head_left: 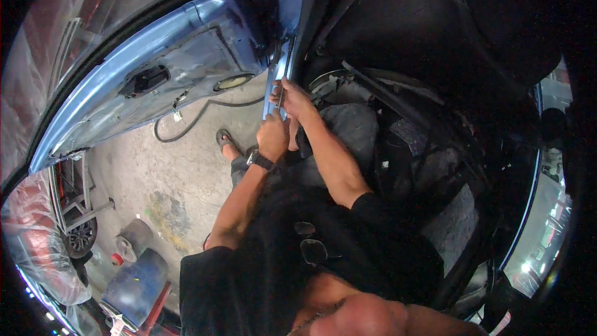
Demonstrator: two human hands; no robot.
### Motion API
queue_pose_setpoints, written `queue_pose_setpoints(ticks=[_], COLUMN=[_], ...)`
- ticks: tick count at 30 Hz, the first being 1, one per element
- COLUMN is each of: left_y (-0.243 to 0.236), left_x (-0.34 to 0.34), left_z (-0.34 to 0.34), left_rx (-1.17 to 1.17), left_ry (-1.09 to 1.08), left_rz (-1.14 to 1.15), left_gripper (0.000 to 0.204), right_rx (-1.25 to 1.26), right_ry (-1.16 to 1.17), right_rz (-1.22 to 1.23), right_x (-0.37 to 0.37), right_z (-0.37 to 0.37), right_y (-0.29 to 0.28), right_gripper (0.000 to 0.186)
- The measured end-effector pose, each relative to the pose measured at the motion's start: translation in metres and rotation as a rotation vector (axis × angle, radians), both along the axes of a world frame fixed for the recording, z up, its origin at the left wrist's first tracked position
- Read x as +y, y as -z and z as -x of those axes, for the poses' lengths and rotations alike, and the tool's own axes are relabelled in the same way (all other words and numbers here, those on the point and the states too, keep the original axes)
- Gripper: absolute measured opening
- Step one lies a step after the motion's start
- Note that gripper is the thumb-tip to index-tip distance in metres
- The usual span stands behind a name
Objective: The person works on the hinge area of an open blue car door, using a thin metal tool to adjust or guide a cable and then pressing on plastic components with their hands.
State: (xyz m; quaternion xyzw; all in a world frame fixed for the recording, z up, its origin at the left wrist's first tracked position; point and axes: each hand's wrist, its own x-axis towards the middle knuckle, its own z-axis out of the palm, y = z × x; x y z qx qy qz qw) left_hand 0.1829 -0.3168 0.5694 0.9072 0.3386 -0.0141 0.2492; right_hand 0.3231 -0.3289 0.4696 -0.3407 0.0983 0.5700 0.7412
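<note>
Holding a slim dark rod (pixel 280 97) over the blue door frame (pixel 283 64) at upper centre, with left hand (pixel 272 138) and right hand (pixel 295 100) close together, leaving exact grips unclear; perhaps risking a scratched frame through gripping too loosely.

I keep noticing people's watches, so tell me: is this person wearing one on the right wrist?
No, the dark wristwatch sits just behind the left hand, and the right forearm is bare.

The glossy blue metal sill (pixel 281 70) ran along the car's door opening; a slim, partly hidden rod (pixel 281 98) sat over it, between its long edges.
</note>
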Motion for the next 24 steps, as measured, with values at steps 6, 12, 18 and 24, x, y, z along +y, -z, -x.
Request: queue_pose_setpoints(ticks=[6, 12, 18, 24], left_y=[0.038, 0.04, 0.012, 0.001], left_x=[0.012, 0.011, 0.006, 0.006], left_z=[0.016, 0.022, 0.013, 0.016], left_rx=[-0.301, -0.277, -0.373, -0.36], left_ry=[-0.113, -0.169, -0.094, 0.018], left_rz=[0.117, 0.068, 0.153, -0.025], left_gripper=[0.039, 0.042, 0.041, 0.036], right_rx=[-0.02, -0.198, -0.937, -0.977], right_ry=[0.064, -0.14, -0.127, 0.014], right_rz=[0.061, 0.342, 0.498, 0.497], right_x=[0.007, -0.004, -0.05, -0.04], right_z=[0.002, 0.035, 0.076, 0.077], right_y=[0.004, -0.014, 0.049, 0.009], right_gripper=[0.04, 0.043, 0.048, 0.057])
